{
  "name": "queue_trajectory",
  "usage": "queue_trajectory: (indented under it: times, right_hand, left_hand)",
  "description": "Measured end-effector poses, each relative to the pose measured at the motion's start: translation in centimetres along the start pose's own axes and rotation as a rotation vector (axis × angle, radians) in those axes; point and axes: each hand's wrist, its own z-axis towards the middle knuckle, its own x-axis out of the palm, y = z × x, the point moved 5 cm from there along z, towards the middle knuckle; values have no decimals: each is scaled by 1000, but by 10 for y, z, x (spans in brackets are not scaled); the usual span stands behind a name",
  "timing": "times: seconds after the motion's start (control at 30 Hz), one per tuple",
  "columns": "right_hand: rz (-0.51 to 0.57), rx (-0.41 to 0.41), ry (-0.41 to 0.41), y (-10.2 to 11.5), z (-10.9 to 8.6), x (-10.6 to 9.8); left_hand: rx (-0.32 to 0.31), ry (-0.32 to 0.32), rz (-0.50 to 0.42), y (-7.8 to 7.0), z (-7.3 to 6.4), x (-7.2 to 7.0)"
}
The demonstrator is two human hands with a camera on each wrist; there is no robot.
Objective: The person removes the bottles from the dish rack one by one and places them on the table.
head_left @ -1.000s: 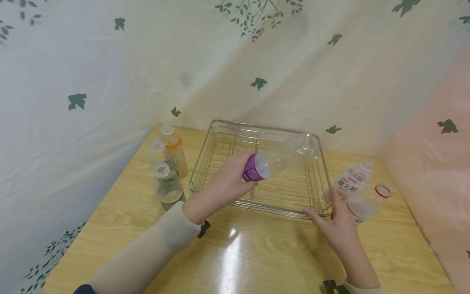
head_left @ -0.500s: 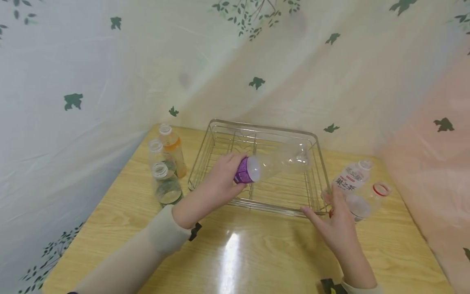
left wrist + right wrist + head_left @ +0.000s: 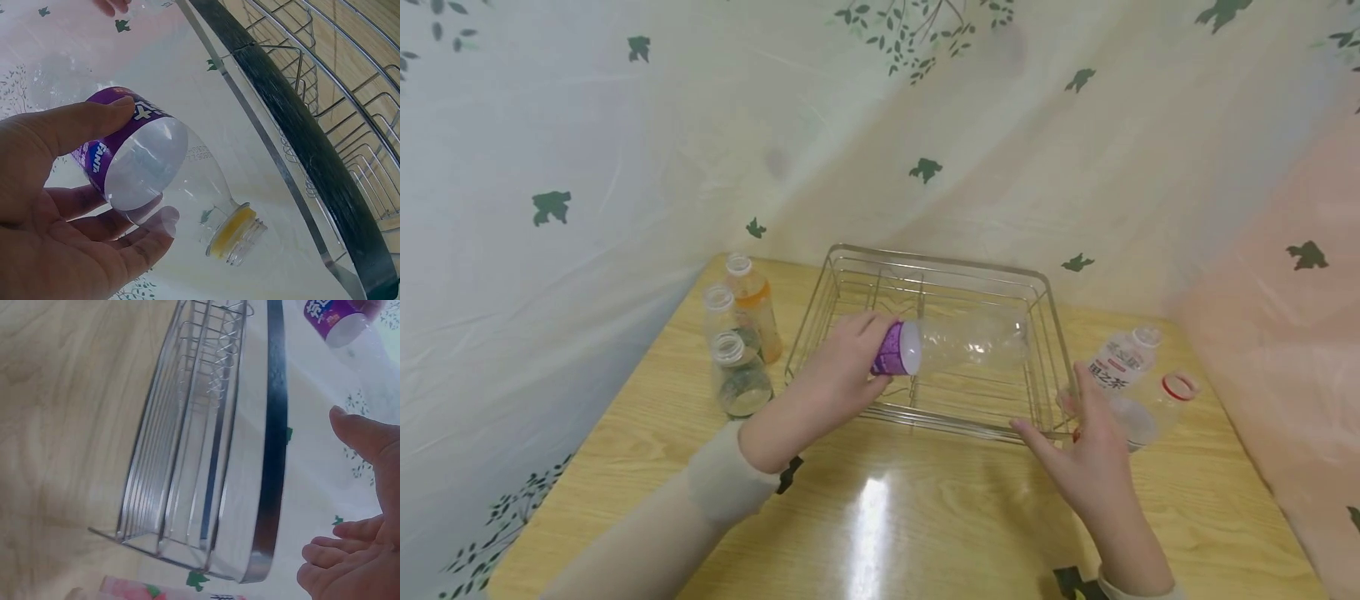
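My left hand (image 3: 850,360) grips a clear plastic bottle (image 3: 973,342) around its purple label (image 3: 103,147). The bottle lies nearly level over the wire basket (image 3: 951,257), its base end toward the basket's right side. Close up in the left wrist view, the label reads Fanta, and a yellow ring (image 3: 232,232) sits below the uncapped mouth. Near the basket's front right corner is my right hand (image 3: 1101,467), thumb and fingers spread and holding nothing. In the right wrist view that hand (image 3: 359,550) appears beside the basket rim; whether it touches cannot be told.
Several bottles, one orange-tinted (image 3: 758,312), stand left of the basket. On the right are a bottle with a white label (image 3: 1120,362) and another with a red neck ring (image 3: 1180,387). A patterned curtain (image 3: 865,150) hangs behind the wooden table (image 3: 925,517).
The left hand has moved slightly left and down with the bottle. The bottle has tipped from slanting up to nearly level. The right hand has hardly moved.
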Motion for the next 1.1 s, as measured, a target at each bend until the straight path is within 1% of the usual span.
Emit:
queue_trajectory:
  times: [0.1,0.2,0.37,0.5,0.57,0.7,0.83,0.97,1.03,1.1]
  right_hand:
    - [-5,-58,-33,10,2,-4]
    - [-4,-135,-74,22,3,-11]
    - [44,-258,-126,40,5,-20]
    - [52,-327,-155,52,6,-23]
    - [45,-374,-187,60,7,-25]
    - [40,-464,-223,73,11,-27]
    - [25,-523,-211,78,13,-26]
    - [-2,-512,-146,81,13,-22]
    - [-22,-517,-113,85,13,-19]
    - [-44,-538,-94,89,13,-15]
  left_hand:
    - [35,-2,26,-2,-2,-1]
    - [62,-8,51,-4,-3,-3]
    - [96,-19,95,-7,-6,-5]
    - [133,-31,135,-11,-8,-6]
    - [147,-36,148,-12,-9,-5]
    - [165,-50,167,-14,-9,-5]
    - [196,-61,181,-16,-9,-4]
    - [214,-64,186,-20,-10,-3]
    - [219,-63,190,-22,-11,-3]
    - [237,-67,196,-24,-13,-2]
